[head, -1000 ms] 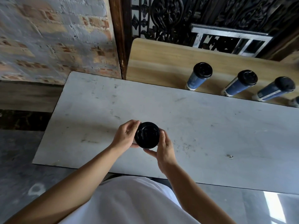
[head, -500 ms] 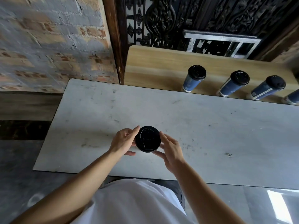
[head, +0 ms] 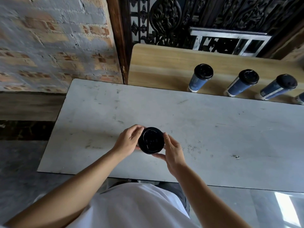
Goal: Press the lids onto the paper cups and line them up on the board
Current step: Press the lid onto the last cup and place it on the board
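The left hand (head: 127, 140) curls its fingers round the left rim of the black lid (head: 151, 140), held over the near middle of the grey surface (head: 213, 129). The cup beneath it is hidden from above. The right hand (head: 172, 150) pinches the right rim between fingers and thumb. This looks like the pressing step, calling for firm pressure all round the rim. The cup then probably joins the lidded blue cups (head: 199, 78) standing on the wooden board (head: 164, 63), likely at their left.
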The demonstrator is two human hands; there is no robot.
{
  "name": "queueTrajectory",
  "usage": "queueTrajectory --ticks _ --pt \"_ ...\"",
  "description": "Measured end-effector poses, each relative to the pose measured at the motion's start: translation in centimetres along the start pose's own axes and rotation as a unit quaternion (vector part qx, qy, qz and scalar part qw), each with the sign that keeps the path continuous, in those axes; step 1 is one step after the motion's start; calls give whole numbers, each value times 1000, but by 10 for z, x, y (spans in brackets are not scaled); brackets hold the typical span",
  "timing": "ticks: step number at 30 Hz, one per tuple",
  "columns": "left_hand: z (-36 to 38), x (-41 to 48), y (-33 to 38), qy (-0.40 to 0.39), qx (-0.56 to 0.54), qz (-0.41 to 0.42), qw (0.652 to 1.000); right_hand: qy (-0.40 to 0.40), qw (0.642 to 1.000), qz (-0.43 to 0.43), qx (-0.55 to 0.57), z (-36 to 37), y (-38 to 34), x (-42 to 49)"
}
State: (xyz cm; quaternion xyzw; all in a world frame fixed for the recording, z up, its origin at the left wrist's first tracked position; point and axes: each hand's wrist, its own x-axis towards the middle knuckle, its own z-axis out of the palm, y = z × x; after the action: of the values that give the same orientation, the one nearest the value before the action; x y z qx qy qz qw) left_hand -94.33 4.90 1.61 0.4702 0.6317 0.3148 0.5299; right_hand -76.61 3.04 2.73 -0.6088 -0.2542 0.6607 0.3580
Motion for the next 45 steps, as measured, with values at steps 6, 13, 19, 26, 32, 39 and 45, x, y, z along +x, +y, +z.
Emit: queueTrajectory --ticks 6,13,19,26,32,39,45 --pt "0 -2 4 -25 -31 9 999 13 998 -28 -51 4 -4 -1" --pt "3 -3 7 -45 -60 16 997 38 997 -42 -55 9 -1 2" --pt "14 -12 1 -6 -113 10 994 32 996 -42 -72 6 -9 3" --pt "30 -20 -7 134 -128 4 983 13 1000 -27 -4 4 0 5" --pt "33 -20 -17 178 -149 -47 972 7 999 -34 33 1 6 3" --pt "29 -16 -8 138 -114 -93 979 -15 1000 -7 12 1 -3 7" --pt "20 -8 -2 128 -91 -59 986 -22 999 -25 -41 -1 -7 10"
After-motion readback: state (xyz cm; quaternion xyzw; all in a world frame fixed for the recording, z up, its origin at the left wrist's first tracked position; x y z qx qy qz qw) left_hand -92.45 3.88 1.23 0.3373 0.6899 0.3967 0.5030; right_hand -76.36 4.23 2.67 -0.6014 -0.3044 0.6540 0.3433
